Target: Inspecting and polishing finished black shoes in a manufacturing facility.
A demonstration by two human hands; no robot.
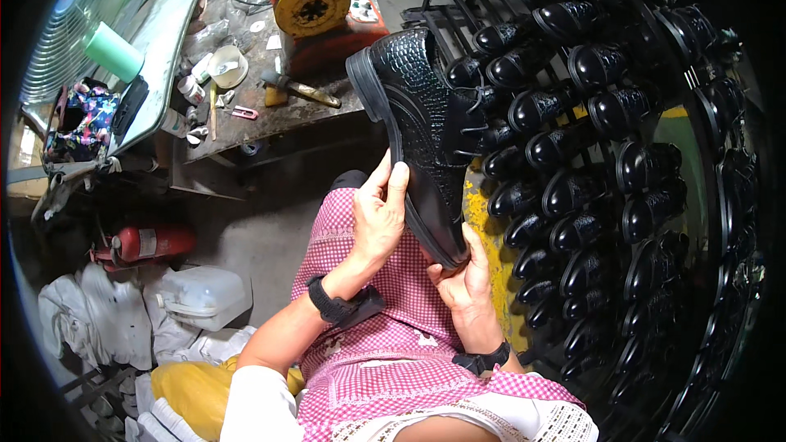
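A black lace-up leather shoe [417,106] with a crocodile-like texture is held up in front of me, heel away from me and toe toward my lap. My left hand [381,214] grips the edge of its sole near the middle, thumb and fingers pressed on it. At the toe, my right hand [467,282] holds the tip between thumb and fingers. The laces hang loose on the shoe's right side. Below it is the pink checked apron [344,233] over my lap.
A rack of several black shoes [573,188] stands close on the right. On the workbench [246,131] lie a hammer [303,90], a white cup [228,67] and an orange machine [327,41]. A fan [90,8], fire extinguisher [151,243] and plastic jug [205,296] are left.
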